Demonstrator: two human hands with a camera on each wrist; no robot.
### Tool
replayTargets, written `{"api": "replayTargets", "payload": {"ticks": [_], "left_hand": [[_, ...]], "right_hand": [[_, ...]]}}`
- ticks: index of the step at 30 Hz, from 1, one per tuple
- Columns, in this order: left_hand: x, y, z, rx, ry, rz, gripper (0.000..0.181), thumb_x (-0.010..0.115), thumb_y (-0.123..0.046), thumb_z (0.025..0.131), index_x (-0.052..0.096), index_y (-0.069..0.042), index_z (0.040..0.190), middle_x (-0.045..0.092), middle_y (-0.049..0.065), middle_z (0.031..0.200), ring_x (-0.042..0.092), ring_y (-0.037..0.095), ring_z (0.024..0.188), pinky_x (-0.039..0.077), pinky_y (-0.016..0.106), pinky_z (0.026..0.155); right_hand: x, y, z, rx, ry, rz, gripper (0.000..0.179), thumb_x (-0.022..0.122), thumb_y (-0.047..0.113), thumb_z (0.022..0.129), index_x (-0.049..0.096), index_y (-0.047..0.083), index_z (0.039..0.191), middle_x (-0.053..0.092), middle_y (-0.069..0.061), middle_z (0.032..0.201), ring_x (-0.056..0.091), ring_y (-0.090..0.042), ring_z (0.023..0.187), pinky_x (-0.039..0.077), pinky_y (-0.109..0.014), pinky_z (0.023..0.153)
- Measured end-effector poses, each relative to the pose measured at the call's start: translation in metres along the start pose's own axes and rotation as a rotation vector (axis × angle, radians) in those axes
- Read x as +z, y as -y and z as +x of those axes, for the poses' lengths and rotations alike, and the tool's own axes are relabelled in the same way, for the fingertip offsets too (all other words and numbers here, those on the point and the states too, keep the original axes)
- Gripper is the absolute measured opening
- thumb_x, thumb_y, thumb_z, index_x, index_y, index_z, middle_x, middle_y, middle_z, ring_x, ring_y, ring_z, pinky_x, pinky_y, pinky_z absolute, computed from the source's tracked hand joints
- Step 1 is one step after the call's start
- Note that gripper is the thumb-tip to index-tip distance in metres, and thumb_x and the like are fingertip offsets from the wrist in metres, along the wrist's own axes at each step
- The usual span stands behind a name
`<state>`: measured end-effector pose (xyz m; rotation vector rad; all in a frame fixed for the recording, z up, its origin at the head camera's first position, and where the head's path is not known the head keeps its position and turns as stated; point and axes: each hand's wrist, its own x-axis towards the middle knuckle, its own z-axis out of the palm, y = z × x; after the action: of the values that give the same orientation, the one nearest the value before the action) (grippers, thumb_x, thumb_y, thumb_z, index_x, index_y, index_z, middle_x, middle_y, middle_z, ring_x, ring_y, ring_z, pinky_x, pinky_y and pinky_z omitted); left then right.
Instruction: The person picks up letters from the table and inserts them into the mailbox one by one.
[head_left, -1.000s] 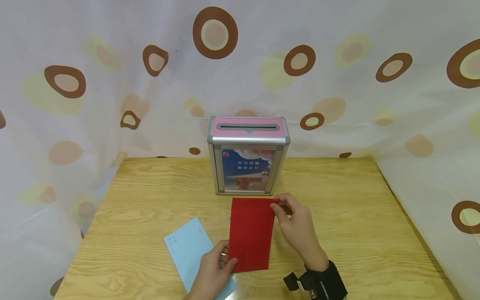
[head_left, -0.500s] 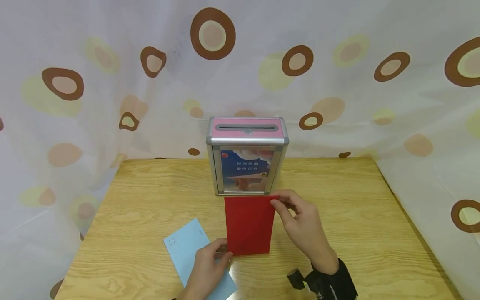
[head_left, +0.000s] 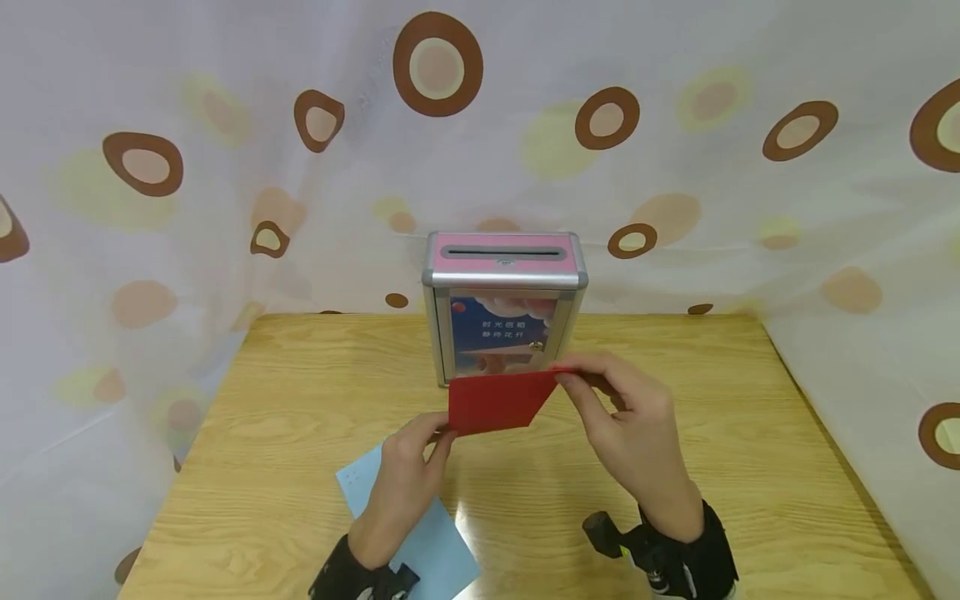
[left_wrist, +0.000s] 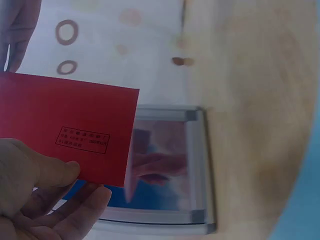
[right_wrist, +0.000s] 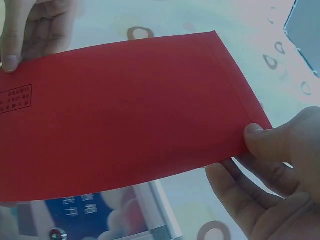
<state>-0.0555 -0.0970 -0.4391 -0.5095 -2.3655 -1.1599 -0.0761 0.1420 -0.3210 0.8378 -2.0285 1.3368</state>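
Observation:
A red envelope [head_left: 498,402] is held up between both hands in front of the box, tilted so it looks foreshortened from the head. My left hand [head_left: 408,479] pinches its near left corner between thumb and fingers. At the far right corner, my right hand [head_left: 633,417] grips the edge, thumb on one face and fingers behind, as the right wrist view shows. A small printed block of characters [right_wrist: 16,99] marks the envelope's face. Behind it stands a silver-framed letter box [head_left: 504,308] with a pink top, a slot [head_left: 506,252] and a picture door.
A light blue envelope [head_left: 438,550] lies on the wooden table [head_left: 750,467], partly hidden under my left hand and wrist. A small keyhole lock [head_left: 536,346] sits on the box door. Patterned white cloth [head_left: 510,183] hangs behind the table and along its sides.
Both hands have raised the red envelope off its lower position toward the box and tipped it flatter to the view. The left hand has moved up and forward; the blue envelope stays in place.

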Motion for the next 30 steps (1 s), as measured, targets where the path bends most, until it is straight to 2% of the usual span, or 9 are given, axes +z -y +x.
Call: {"api": "replayTargets", "payload": {"ticks": [4,10,16,20,25,30], "left_hand": [[-0.010,-0.006,0.016,0.046,-0.044,0.003,0.027,0.070,0.004,0.085,0.066,-0.007,0.110,0.071,0.007,0.103,0.066,0.016,0.093,0.059,0.033,0.075],[-0.023,-0.013,0.037,0.146,-0.118,0.054,0.031,0.072,0.008,0.082,0.067,-0.005,0.110,0.071,0.010,0.101,0.067,0.017,0.092,0.059,0.036,0.076],[-0.042,-0.029,0.069,0.238,-0.167,0.060,0.026,0.068,0.006,0.086,0.067,-0.003,0.111,0.071,0.012,0.101,0.067,0.019,0.094,0.059,0.036,0.078],[-0.052,-0.043,0.092,0.297,-0.213,0.059,0.026,0.067,0.004,0.087,0.067,-0.003,0.112,0.072,0.013,0.102,0.067,0.019,0.096,0.059,0.035,0.079],[-0.060,-0.061,0.117,0.386,-0.279,0.053,0.022,0.065,0.005,0.089,0.068,-0.001,0.110,0.071,0.014,0.102,0.066,0.020,0.095,0.059,0.038,0.078],[-0.066,-0.071,0.135,0.452,-0.321,0.057,0.022,0.064,0.005,0.089,0.067,0.000,0.110,0.070,0.015,0.103,0.065,0.020,0.098,0.058,0.039,0.081]], "right_hand": [[-0.002,0.008,0.011,-0.049,-0.018,0.036,0.034,0.070,-0.021,0.074,0.071,-0.001,0.102,0.072,-0.015,0.095,0.068,-0.019,0.087,0.056,-0.022,0.082],[-0.005,0.027,0.029,-0.127,-0.063,0.057,0.035,0.069,-0.024,0.072,0.071,-0.004,0.101,0.072,-0.019,0.093,0.068,-0.019,0.089,0.055,-0.023,0.084],[-0.011,0.048,0.051,-0.252,-0.167,0.201,0.023,0.066,-0.024,0.074,0.067,-0.015,0.095,0.069,-0.025,0.090,0.067,-0.022,0.088,0.055,-0.025,0.084],[-0.016,0.057,0.064,-0.323,-0.232,0.291,0.017,0.065,-0.024,0.074,0.065,-0.020,0.091,0.069,-0.027,0.089,0.066,-0.030,0.086,0.056,-0.030,0.084],[-0.024,0.060,0.075,-0.345,-0.294,0.327,0.016,0.064,-0.024,0.072,0.064,-0.022,0.089,0.068,-0.031,0.087,0.065,-0.038,0.084,0.057,-0.035,0.083],[-0.028,0.058,0.083,-0.358,-0.356,0.332,0.015,0.065,-0.023,0.072,0.063,-0.023,0.087,0.067,-0.034,0.086,0.066,-0.041,0.082,0.057,-0.042,0.083]]}}
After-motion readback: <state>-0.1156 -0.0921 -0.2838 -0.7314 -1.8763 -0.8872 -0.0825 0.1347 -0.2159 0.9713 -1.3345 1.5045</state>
